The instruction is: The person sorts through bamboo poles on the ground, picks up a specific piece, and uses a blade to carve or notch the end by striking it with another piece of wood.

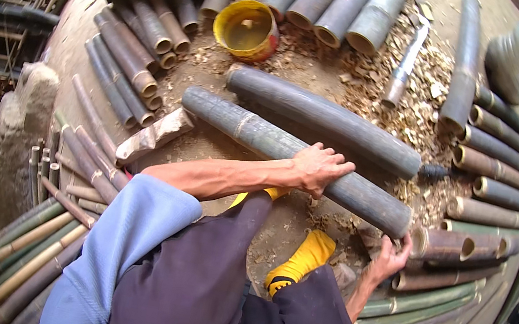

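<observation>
A grey-green bamboo tube (244,128) lies slantwise in front of me, its near end toward the right. My left hand (321,170) is closed over the top of it, right of its middle. My right hand (389,258) is at the tube's right end, thumb and fingers up against the rim; the palm side is partly hidden. Just beyond lies a thicker, darker bamboo tube (322,117), roughly parallel and apart from the held one. A yellow shoe (304,259) shows below the held tube.
A yellow bucket (246,28) of murky liquid stands ahead. A long-bladed tool (404,66) lies on wood shavings (424,80). Cut bamboo lengths (499,164) line the right, more bamboo tubes (125,64) the left. A pale block (155,136) sits near the held tube's left end.
</observation>
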The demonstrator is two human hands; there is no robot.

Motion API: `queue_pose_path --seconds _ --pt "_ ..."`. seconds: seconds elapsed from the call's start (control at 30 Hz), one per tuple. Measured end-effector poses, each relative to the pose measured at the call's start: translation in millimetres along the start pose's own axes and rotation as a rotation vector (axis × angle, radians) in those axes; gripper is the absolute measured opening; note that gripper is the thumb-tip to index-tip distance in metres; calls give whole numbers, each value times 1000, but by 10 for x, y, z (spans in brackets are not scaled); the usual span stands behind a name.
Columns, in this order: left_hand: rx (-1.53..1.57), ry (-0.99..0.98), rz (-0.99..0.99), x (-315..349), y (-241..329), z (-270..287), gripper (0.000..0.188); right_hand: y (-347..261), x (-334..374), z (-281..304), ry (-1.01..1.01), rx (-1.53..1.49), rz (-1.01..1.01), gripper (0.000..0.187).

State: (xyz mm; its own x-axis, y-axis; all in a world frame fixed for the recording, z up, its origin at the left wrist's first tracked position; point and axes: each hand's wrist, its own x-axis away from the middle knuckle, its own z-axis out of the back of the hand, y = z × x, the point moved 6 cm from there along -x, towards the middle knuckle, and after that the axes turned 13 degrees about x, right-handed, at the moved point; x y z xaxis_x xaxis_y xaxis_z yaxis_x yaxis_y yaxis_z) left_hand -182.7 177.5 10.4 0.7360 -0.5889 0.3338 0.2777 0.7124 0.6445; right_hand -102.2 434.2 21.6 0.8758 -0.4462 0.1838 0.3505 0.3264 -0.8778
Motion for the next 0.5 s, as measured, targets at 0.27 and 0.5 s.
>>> queue_pose_path --seconds 0.27,0.5 --pt "634 650 -461 390 814 2045 64 -550 105 -352 -264 -90 102 56" --pt "1533 1027 -426 1236 384 2573 62 -924 169 -728 -576 306 514 82"
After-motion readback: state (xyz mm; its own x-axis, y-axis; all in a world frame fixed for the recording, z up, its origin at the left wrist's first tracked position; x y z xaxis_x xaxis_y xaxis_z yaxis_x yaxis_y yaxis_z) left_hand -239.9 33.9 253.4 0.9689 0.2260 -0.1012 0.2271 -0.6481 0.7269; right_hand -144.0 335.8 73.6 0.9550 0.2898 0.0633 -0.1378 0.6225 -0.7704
